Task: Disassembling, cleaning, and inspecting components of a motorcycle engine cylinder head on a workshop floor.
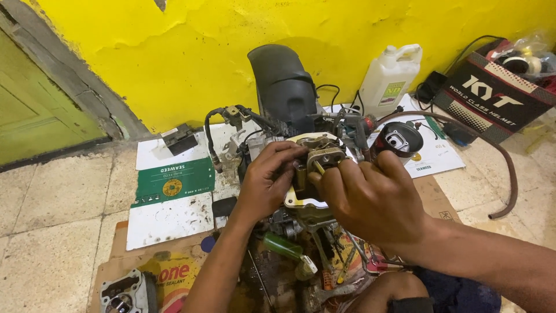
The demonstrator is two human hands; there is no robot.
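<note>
Hands meet over a small engine (301, 191) sitting on flattened cardboard (168, 220) on the tiled floor (52, 208). The left hand (266, 182) curls around the left side of a tan metal cylinder head part (321, 152) at the engine's top, fingers bent and pressed against it. The right hand (370, 200) closes from the right, thumb and forefinger pinched on a thin brass-coloured pin or bolt (319, 167) standing at the front of that part. A black curved cover (284, 87) rises just behind the engine against the yellow wall (191, 52). A white plastic jug (389, 75) stands near the wall to the right, and a black round part (401, 139) lies just beside the engine. A brown hose (509, 174) loops across the floor on the right. A green-handled screwdriver (284, 246) lies below the engine, and a grey metal cylinder block (124, 293) rests near the lower left.
</note>
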